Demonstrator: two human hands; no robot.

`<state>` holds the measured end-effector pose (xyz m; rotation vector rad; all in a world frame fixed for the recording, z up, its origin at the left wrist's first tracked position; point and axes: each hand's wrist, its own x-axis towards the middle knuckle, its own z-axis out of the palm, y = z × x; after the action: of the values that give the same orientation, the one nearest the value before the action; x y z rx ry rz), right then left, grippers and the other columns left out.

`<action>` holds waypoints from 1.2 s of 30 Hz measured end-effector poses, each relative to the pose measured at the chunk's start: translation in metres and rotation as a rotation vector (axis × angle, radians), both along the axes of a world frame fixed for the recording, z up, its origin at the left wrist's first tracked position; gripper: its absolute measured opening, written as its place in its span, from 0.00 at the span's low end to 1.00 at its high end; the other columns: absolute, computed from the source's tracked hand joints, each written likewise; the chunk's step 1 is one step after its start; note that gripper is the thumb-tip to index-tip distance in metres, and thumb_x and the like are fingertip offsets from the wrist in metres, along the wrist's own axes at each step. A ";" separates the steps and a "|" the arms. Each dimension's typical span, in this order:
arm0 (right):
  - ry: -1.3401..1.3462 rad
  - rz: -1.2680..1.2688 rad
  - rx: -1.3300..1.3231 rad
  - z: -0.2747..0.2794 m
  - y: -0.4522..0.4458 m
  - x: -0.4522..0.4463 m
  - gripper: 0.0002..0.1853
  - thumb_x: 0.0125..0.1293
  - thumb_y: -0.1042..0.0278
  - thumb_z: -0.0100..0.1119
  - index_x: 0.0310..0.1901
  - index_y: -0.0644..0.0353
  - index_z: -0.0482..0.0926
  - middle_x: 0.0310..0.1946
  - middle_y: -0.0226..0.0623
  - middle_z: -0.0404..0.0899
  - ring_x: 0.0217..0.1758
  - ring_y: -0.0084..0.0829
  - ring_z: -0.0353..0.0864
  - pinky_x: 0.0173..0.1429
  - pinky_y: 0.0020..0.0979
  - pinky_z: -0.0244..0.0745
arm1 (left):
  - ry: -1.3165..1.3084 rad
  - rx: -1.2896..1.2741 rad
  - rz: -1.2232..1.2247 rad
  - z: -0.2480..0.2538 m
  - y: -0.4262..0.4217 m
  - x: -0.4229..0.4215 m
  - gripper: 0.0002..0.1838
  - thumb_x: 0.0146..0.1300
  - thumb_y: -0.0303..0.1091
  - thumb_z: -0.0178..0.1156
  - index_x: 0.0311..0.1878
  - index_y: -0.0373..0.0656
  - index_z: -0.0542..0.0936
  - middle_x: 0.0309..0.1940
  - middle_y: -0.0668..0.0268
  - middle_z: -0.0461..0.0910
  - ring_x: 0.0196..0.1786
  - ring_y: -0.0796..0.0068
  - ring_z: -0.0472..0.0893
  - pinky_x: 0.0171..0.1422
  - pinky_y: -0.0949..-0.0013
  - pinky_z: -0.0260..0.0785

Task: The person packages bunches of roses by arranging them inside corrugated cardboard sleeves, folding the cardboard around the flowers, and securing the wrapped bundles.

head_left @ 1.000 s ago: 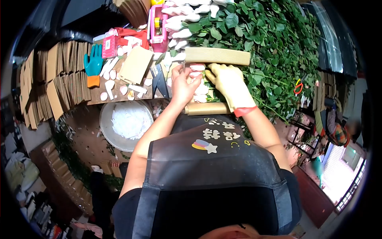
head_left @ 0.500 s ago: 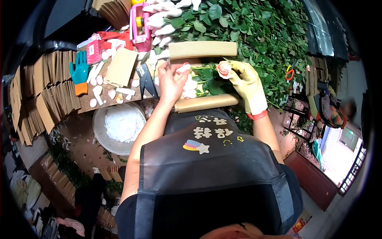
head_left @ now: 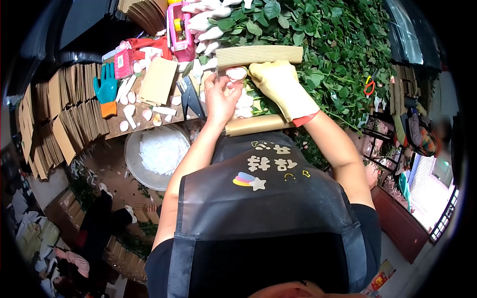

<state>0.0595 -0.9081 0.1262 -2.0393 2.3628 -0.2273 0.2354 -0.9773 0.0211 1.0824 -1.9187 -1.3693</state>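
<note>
Has swung yellow-gloved right hand (head_left: pixel 279 88) inward since earlier, to three o'clock of bare left hand (head_left: pixel 220 99), beside pale-pink roses (head_left: pixel 244 102); cannot tell either hand's grip.

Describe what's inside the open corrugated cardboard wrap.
Pale pink roses and green leaves show inside; whatever lies beneath the bare left hand and gloved right hand is covered.
</note>
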 end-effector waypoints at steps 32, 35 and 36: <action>-1.145 -0.993 0.199 0.117 0.139 0.045 0.26 0.78 0.44 0.62 0.32 0.61 0.86 0.21 0.31 0.82 0.26 0.23 0.80 0.36 0.28 0.75 | -0.111 -0.018 -0.060 0.013 -0.001 0.004 0.24 0.62 0.47 0.76 0.54 0.40 0.87 0.69 0.41 0.68 0.74 0.41 0.69 0.78 0.51 0.62; -0.646 -0.896 0.590 0.090 0.171 0.051 0.26 0.76 0.42 0.65 0.49 0.65 0.86 0.35 0.38 0.89 0.33 0.30 0.86 0.41 0.34 0.81 | -0.087 -0.003 -0.076 0.008 -0.004 0.004 0.24 0.61 0.47 0.77 0.54 0.41 0.87 0.68 0.42 0.67 0.74 0.41 0.68 0.78 0.51 0.63; -0.738 -0.821 0.491 0.054 0.195 0.058 0.27 0.75 0.43 0.66 0.56 0.65 0.84 0.41 0.40 0.91 0.38 0.32 0.88 0.45 0.34 0.82 | -0.074 0.005 -0.076 0.006 -0.004 0.005 0.24 0.61 0.47 0.77 0.54 0.41 0.87 0.68 0.42 0.67 0.74 0.41 0.68 0.78 0.51 0.63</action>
<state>0.1178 -0.7131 0.1805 -0.5546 2.2564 -0.2898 0.2402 -0.9812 0.0266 1.0867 -2.0294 -1.3935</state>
